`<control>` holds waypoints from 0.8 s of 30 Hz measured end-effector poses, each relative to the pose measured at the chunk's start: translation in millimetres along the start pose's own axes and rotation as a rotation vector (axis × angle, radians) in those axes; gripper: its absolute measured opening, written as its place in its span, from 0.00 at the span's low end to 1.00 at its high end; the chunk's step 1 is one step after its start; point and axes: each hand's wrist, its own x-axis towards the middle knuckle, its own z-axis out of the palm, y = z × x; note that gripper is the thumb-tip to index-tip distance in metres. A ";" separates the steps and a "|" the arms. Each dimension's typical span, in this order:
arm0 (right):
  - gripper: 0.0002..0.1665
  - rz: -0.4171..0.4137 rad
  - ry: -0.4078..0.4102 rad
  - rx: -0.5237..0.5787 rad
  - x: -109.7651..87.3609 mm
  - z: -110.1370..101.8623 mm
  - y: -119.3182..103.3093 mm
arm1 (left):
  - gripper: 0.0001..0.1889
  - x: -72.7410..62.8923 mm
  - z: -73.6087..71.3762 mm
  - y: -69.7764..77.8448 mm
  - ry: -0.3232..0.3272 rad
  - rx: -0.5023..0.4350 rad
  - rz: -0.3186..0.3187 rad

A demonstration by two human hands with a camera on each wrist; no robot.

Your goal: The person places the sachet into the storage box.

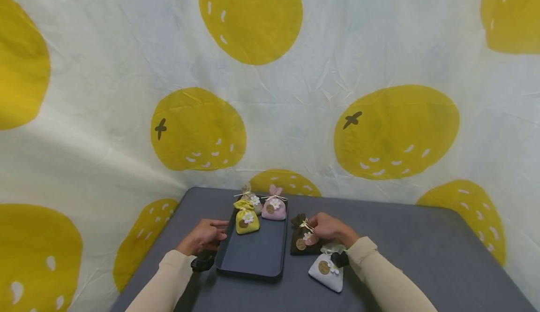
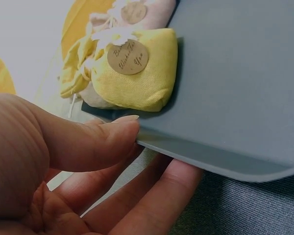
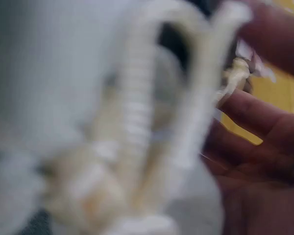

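One brown pouch (image 1: 300, 236) sits on the table (image 1: 388, 227), right of lower centre in the head view, with a white pouch (image 1: 330, 280) just below it. The right grip (image 1: 331, 228) is at the brown pouch's tied neck; blur and overlap mean I cannot tell how far its fingers are closed. At lower centre, the left grip (image 1: 205, 235) pinches the left rim of a tray (image 1: 257, 255) bearing yellow (image 1: 253, 227), pink (image 1: 279, 214) and beige (image 1: 246, 195) pouches. The brown pouch looks light, soft and unlikely to slip; the gathered neck seems the best hold, sparing its bow. On the yellow pouch, a round label (image 2: 128, 56) reads "Wishes For You", its top word partly hidden; the other labels are too small or blurred to read.
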 end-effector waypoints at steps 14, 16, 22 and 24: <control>0.10 -0.037 0.082 0.101 1.3 -0.6 5.8 | 0.30 -0.3 -1.6 3.7 -0.011 0.004 -0.018; 0.13 -0.039 0.109 0.122 1.7 -2.0 5.6 | 0.30 0.0 -2.0 4.3 -0.022 0.006 -0.020; 0.14 -0.030 0.147 0.183 2.1 -8.1 1.5 | 0.30 -0.2 -2.7 4.5 -0.021 0.004 -0.028; 0.14 -0.030 0.153 0.184 1.9 -10.0 -0.5 | 0.29 -0.3 -2.5 4.2 -0.009 -0.002 -0.030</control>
